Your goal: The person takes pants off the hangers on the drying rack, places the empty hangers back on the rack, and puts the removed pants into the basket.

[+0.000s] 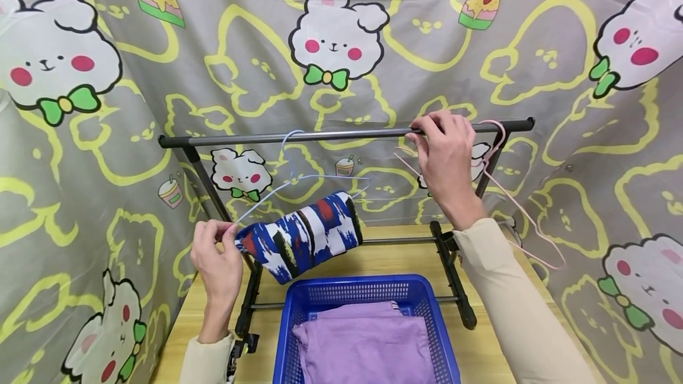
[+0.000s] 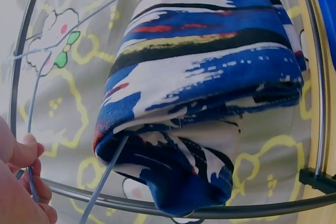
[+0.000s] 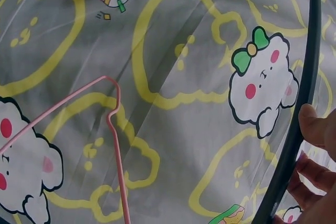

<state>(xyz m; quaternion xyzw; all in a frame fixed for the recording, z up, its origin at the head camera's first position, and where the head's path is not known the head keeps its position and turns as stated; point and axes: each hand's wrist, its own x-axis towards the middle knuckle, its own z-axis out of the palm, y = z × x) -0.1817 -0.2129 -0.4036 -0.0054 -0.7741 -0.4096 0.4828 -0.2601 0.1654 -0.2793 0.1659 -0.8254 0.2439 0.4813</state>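
Observation:
A light-blue hanger hooks over the dark rail, with a folded cloth patterned in blue, white, black and red hung over its lower bar. My left hand pinches the left end of this hanger between thumb and fingers, just beside the cloth. In the left wrist view, the hanger's wire runs into the fold of the cloth. My right hand grips the rail right of its middle, thumb and fingers around it. Close by, a pink hanger hangs at the rail's right end.
A blue basket with folded purple cloth stands in front of the rack on the wooden table. The rack's dark feet flank the basket. A patterned curtain surrounds the back and sides.

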